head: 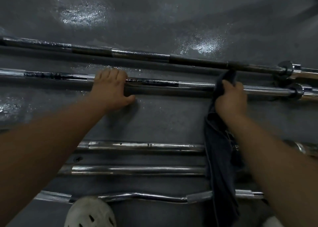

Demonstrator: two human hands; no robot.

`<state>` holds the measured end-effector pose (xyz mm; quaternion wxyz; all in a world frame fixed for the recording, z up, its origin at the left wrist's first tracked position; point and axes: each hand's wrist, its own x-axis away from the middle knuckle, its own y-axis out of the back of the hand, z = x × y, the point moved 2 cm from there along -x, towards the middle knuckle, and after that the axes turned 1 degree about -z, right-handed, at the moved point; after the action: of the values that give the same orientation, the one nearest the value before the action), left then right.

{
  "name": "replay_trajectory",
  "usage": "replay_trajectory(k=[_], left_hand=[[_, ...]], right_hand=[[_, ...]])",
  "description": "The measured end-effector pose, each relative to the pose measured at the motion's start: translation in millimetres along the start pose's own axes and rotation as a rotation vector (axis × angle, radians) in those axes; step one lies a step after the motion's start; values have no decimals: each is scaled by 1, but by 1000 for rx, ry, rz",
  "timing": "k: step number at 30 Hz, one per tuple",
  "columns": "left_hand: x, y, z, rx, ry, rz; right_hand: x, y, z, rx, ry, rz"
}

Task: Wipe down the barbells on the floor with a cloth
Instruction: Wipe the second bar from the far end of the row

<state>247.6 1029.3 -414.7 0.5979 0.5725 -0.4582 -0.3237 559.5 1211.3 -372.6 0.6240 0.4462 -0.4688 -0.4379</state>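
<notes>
The dark grey floor point(154, 20) fills the view, with glossy patches of glare toward 11 and 1 o'clock. Five bars lie on it, running roughly from 9 to 3 o'clock.

The far barbell point(137, 54), dull and dark, is cut off at the 9 o'clock edge. Its collar shows toward 3 o'clock, and the sleeve runs out of frame. Just on the near side of it lies the second barbell point(194, 84), chrome with knurled bands and cut off at both ends.

Below centre, the third bar point(146, 146) and fourth bar point(137, 170) show only their middles, since the forearms cover them on either side. Toward 6 o'clock the curl bar point(146, 196) lies with its wavy middle in view and its left end under the left arm.

A dark cloth point(222, 166) hangs from 2 o'clock down toward 5 o'clock, crossing and hiding part of the three near bars. Its top end reaches the far barbell — whether it actually touches is hard to make out.

The right hand point(230, 99) clenches the bunched upper cloth over the second barbell. The left hand point(111, 89) grasps that same barbell near centre, with its fingers curled over the top and the thumb spread on the near side.

A white perforated shoe point(89, 213) sits at 7 o'clock, cropped by the bottom edge.
</notes>
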Motion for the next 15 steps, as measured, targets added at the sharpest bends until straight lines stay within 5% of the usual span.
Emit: replay_trajectory(k=[5,7,11,15], left_hand=[[2,5,2,34,-7,29],[1,7,4,31,-12,62],[0,5,1,8,-3,77],[1,6,-2,14,4,77]], right_hand=[[44,-22,72,-33,459,140],[25,-10,44,25,396,101],[11,6,-18,67,-28,20],[47,-24,56,-12,287,98]])
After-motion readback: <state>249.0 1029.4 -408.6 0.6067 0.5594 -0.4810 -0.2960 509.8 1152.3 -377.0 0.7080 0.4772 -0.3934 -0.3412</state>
